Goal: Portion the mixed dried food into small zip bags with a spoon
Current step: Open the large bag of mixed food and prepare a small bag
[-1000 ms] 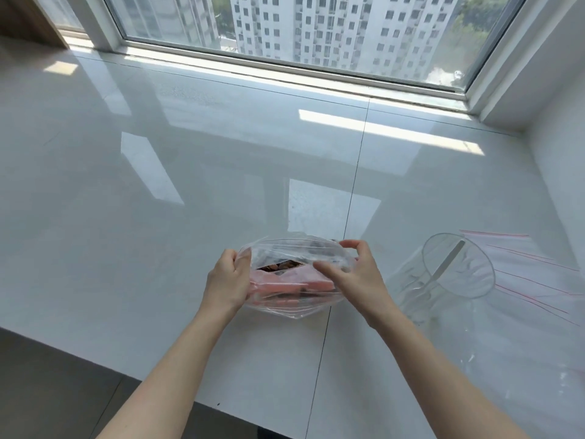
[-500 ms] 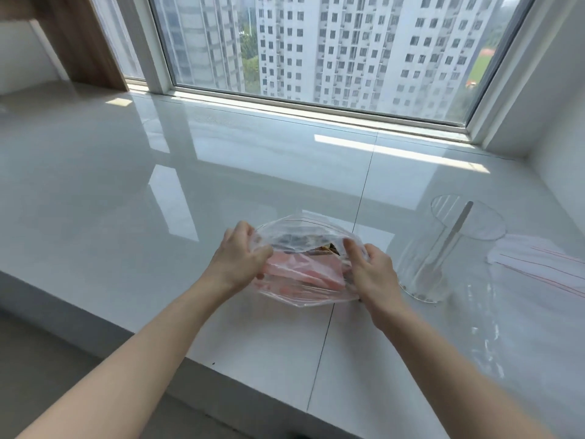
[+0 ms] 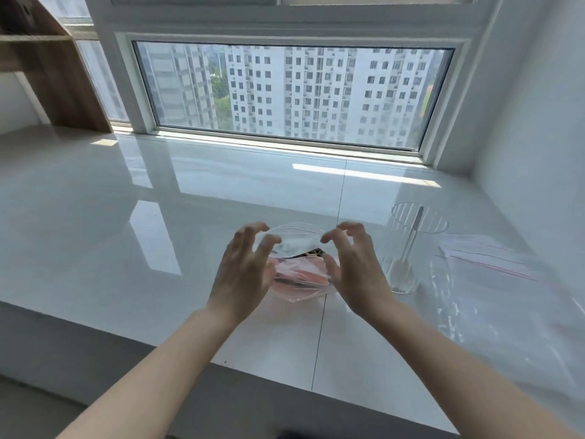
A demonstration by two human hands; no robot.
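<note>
A clear zip bag (image 3: pixel 300 278) holding pink and dark dried food stands on the white counter (image 3: pixel 142 255), its mouth open upward. My left hand (image 3: pixel 243 274) is at its left side and my right hand (image 3: pixel 356 270) at its right, fingers spread and loosely curved around the rim. Fingertips hover at or just touch the rim; no firm pinch shows. A metal spoon (image 3: pixel 411 242) stands inside a clear plastic cup (image 3: pixel 421 217) just right of my right hand.
Empty small zip bags with red seal lines (image 3: pixel 487 258) lie at the far right, with crumpled clear plastic (image 3: pixel 474 315) in front of them. A window (image 3: pixel 294 90) and a white wall (image 3: pixel 531 137) bound the counter. A wooden shelf (image 3: pixel 53 74) stands at the back left.
Both hands have loosened from gripping the bag's rim and now have spread fingers. The camera has tilted up, showing more of the window.
</note>
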